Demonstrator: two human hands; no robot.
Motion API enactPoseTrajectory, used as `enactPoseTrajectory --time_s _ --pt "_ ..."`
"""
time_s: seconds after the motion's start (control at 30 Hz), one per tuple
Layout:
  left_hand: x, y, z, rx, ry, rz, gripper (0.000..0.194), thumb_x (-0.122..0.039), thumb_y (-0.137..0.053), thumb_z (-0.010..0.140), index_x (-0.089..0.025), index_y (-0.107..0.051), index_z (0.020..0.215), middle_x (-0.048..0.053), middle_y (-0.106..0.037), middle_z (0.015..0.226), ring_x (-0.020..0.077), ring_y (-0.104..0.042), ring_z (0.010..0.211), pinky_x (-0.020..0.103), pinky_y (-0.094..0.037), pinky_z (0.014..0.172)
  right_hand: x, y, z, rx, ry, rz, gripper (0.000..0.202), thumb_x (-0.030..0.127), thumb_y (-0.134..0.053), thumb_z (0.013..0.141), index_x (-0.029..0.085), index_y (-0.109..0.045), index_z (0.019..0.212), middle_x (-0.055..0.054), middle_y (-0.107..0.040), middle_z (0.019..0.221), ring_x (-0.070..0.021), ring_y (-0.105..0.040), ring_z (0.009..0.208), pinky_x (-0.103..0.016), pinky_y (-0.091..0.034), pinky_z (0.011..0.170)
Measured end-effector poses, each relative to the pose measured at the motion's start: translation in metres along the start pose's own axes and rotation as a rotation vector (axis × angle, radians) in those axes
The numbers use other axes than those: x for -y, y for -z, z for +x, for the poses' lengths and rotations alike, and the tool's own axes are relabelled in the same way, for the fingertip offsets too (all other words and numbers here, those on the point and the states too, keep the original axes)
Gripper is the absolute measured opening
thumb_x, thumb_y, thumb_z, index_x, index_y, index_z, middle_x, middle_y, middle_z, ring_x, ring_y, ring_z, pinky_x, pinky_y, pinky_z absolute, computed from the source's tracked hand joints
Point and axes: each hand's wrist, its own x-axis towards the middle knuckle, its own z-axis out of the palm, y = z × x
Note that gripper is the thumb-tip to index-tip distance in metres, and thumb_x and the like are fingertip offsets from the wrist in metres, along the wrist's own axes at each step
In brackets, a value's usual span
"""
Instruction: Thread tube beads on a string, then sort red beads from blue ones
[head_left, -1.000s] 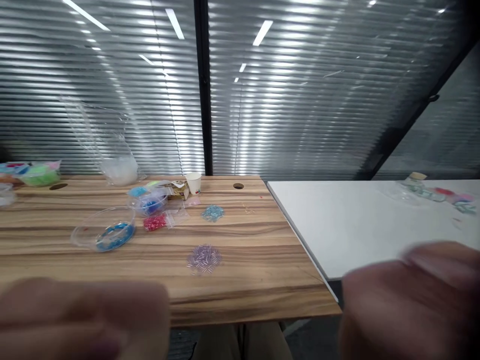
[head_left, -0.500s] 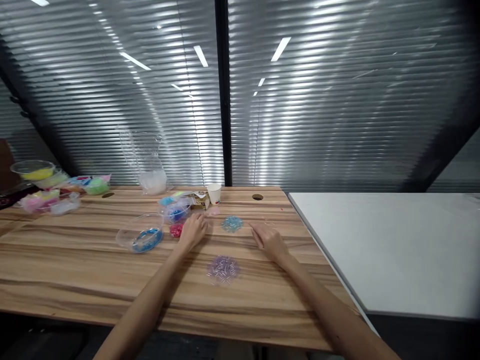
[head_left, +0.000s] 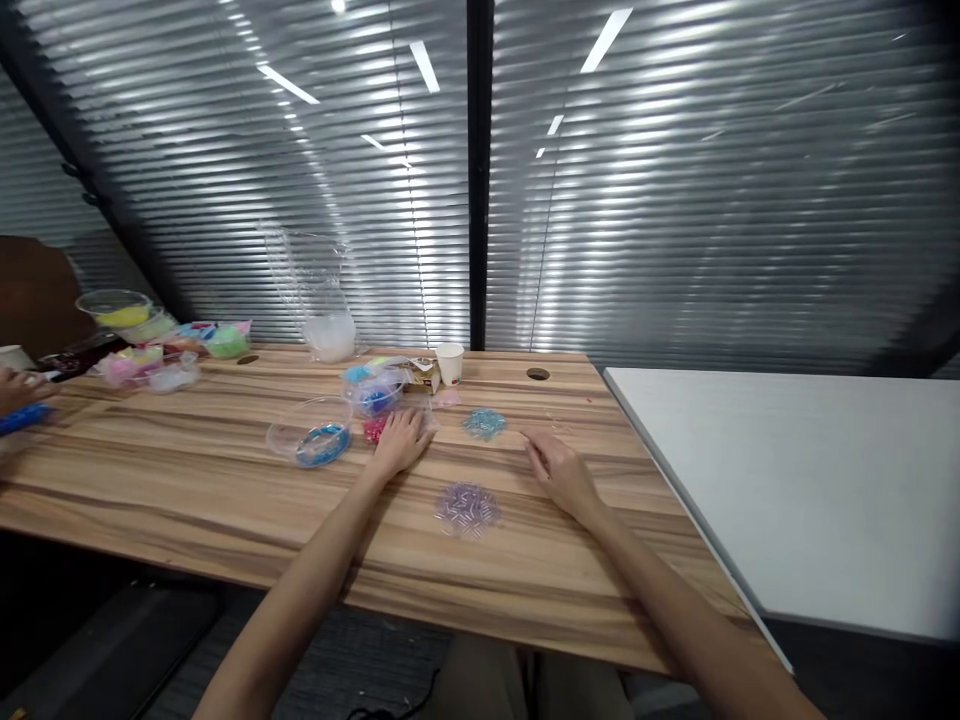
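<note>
My left hand lies with fingers spread over the edge of a clear bag of red beads. Right of it is a small pile of light blue beads. My right hand is beyond that pile, its thumb and index finger close together; anything between them is too small to make out. A pile of purple tube beads sits nearer the front, between my forearms. Left of my left hand, a clear round container holds blue beads.
Behind my left hand are a tub of blue items, a gold packet and a paper cup. Colourful bags lie further left. Another person's hand is at the far left, near something blue. A white table adjoins on the right.
The view has turned left, bringing another person's hand into sight. My left hand's fingers look more spread on the bag; my right hand stays beside the light blue pile.
</note>
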Motion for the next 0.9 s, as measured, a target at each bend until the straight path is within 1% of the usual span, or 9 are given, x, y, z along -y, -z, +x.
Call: enactPoseTrajectory --time_s 0.17,0.27,0.47,0.57,0.6,0.7,0.73,0.8,0.9 --pt "0.002 0.003 0.000 -0.004 -0.018 -0.015 0.039 -0.040 -0.042 0.091 -0.010 -0.053 0.114 0.016 -0.058 0.113 0.0269 -0.052 0.106 0.037 -0.037 0.093 0.002 0.002 -0.001 0.014 -0.006 -0.010 0.033 0.018 -0.038 0.088 0.018 -0.059 0.114 -0.009 -0.065 0.108 -0.0212 -0.062 0.096 -0.037 -0.051 0.084" --pt "0.004 0.007 0.000 -0.018 -0.034 -0.035 0.035 -0.040 -0.045 0.090 -0.013 -0.055 0.111 0.013 -0.060 0.109 0.0249 -0.054 0.104 0.034 -0.039 0.091 0.002 0.003 -0.001 0.021 -0.028 -0.016 0.034 0.019 -0.038 0.088 0.018 -0.059 0.115 -0.009 -0.065 0.108 -0.0215 -0.062 0.096 -0.037 -0.051 0.083" --pt "0.003 0.013 0.003 -0.065 -0.028 -0.082 0.024 -0.030 -0.046 0.090 -0.014 -0.061 0.100 0.012 -0.064 0.101 0.0236 -0.058 0.096 0.033 -0.043 0.086 0.004 0.004 -0.001 0.053 -0.038 -0.015 0.034 0.018 -0.039 0.088 0.017 -0.058 0.116 -0.009 -0.065 0.109 -0.0209 -0.062 0.096 -0.036 -0.050 0.084" --pt "-0.008 0.029 0.003 -0.187 -0.033 -0.116 0.027 -0.029 -0.043 0.092 -0.014 -0.059 0.107 0.010 -0.062 0.110 0.0208 -0.055 0.105 0.031 -0.041 0.092 0.004 0.005 0.001 0.063 -0.056 -0.012 0.033 0.018 -0.039 0.089 0.018 -0.057 0.115 -0.007 -0.066 0.107 -0.0203 -0.063 0.094 -0.034 -0.050 0.082" --pt "-0.012 0.037 0.001 -0.287 -0.041 -0.137 0.027 -0.029 -0.043 0.092 -0.015 -0.059 0.108 0.009 -0.062 0.111 0.0199 -0.054 0.105 0.031 -0.040 0.094 0.004 0.005 0.001 0.062 -0.063 -0.011 0.032 0.018 -0.039 0.089 0.019 -0.058 0.115 -0.007 -0.066 0.107 -0.0201 -0.063 0.093 -0.034 -0.050 0.081" --pt "-0.017 0.065 -0.017 -0.577 -0.017 -0.122 0.024 -0.029 -0.043 0.092 -0.019 -0.059 0.107 0.006 -0.063 0.109 0.0198 -0.055 0.104 0.038 -0.032 0.103 0.001 0.005 0.003 0.049 -0.096 -0.027 0.031 0.018 -0.039 0.089 0.019 -0.059 0.112 -0.007 -0.067 0.104 -0.0204 -0.064 0.089 -0.033 -0.051 0.077" --pt "-0.014 0.073 -0.027 -0.620 0.016 -0.087 0.024 -0.029 -0.044 0.091 -0.019 -0.058 0.108 0.006 -0.063 0.108 0.0205 -0.055 0.104 0.041 -0.029 0.105 0.000 0.005 0.004 0.041 -0.107 -0.034 0.030 0.019 -0.039 0.089 0.019 -0.059 0.111 -0.007 -0.067 0.103 -0.0206 -0.064 0.088 -0.033 -0.050 0.077" --pt "0.000 0.086 -0.050 -0.669 0.121 0.013 0.029 -0.035 -0.048 0.089 -0.018 -0.056 0.112 0.008 -0.061 0.111 0.0239 -0.053 0.106 0.048 -0.022 0.107 -0.002 0.005 0.005 0.033 -0.118 -0.035 0.030 0.019 -0.040 0.089 0.019 -0.060 0.111 -0.008 -0.067 0.103 -0.0206 -0.064 0.090 -0.032 -0.049 0.079" --pt "0.034 0.090 -0.085 -0.610 0.262 0.156 0.039 -0.044 -0.053 0.084 -0.017 -0.054 0.113 0.013 -0.054 0.121 0.0314 -0.044 0.116 0.060 -0.014 0.105 -0.002 0.006 0.008 0.050 -0.122 -0.036 0.029 0.018 -0.040 0.089 0.019 -0.060 0.110 -0.007 -0.066 0.106 -0.0205 -0.063 0.093 -0.031 -0.048 0.079"
